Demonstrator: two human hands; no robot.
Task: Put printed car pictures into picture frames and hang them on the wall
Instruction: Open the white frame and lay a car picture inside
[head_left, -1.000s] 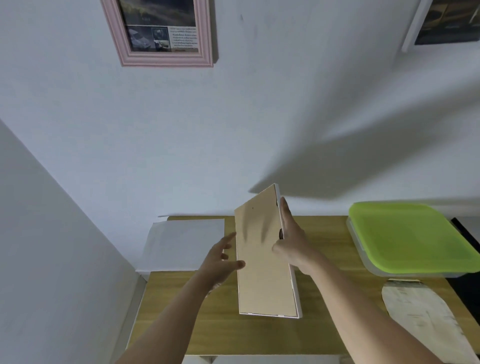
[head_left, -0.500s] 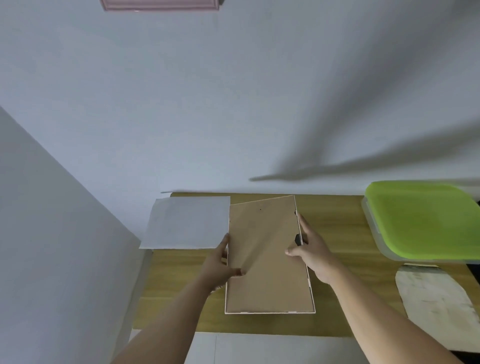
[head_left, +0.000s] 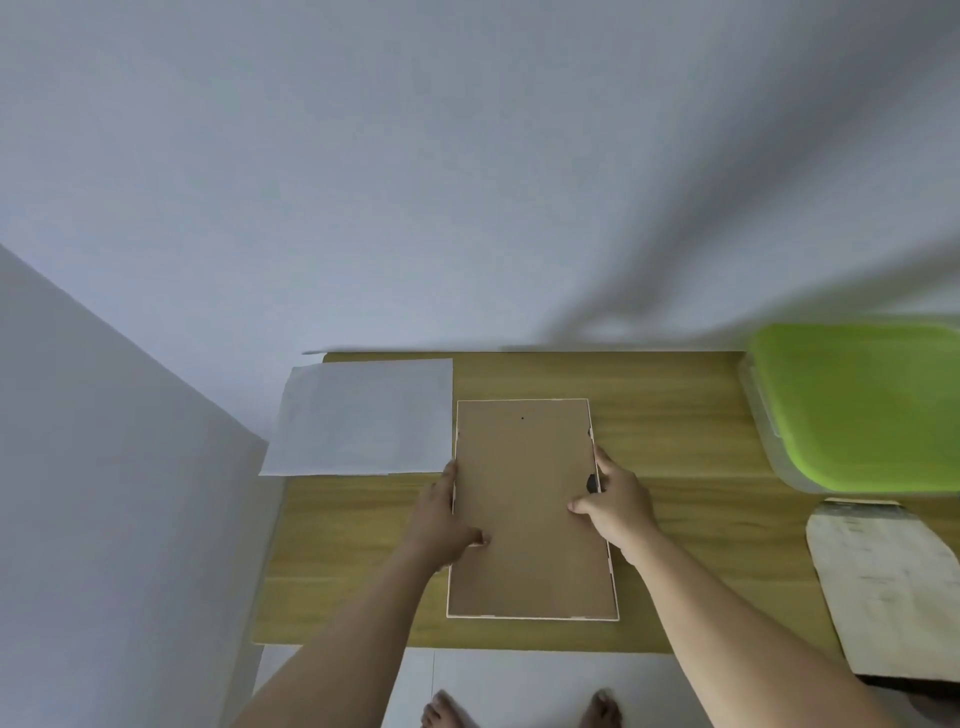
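Quick tally: one white-rimmed rectangular picture frame (head_left: 524, 467) with a brown board back, one plain white sheet of paper (head_left: 358, 415), one clear plastic box (head_left: 857, 405) with a lime-green lid, one scuffed off-white rounded board (head_left: 893, 587) and one light wooden table (head_left: 675, 415). Hands, two: a left hand (head_left: 441, 519) and a right hand (head_left: 618, 504). Plus two bare feet (head_left: 447, 712) down at the bottom edge.

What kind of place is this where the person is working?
Probably a corner of a room at home. A light wooden table stands against plain white walls, a clear plastic storage box with a green lid sits at its right end, and the person's bare feet stand on a pale floor.
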